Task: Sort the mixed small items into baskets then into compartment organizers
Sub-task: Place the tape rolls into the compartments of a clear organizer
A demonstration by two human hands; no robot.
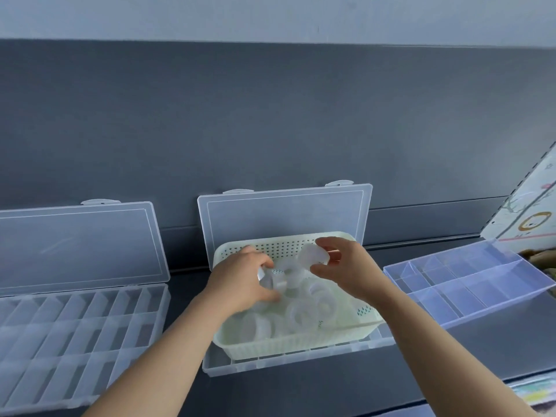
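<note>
My left hand [243, 281] is gripping a white roll [272, 280] at nine o'clock in the basket [288, 344]; my right hand [346, 266] is pinching a second roll [313, 255] at one o'clock. The basket is sitting on the middle organizer [255, 364].

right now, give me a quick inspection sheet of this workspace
surface: dark grey tabletop
job's things: pale basket of white rings sits on the middle organizer, whose lid is up; left organizer is open with its lid up; clear organizer stands at the right
clutter: printed board leans at the right edge; coloured papers lie at the lower right
grippers: left hand grips a white roll over the basket; right hand pinches a white round piece
cables: nothing seen
surroundings: grey wall behind the table
</note>
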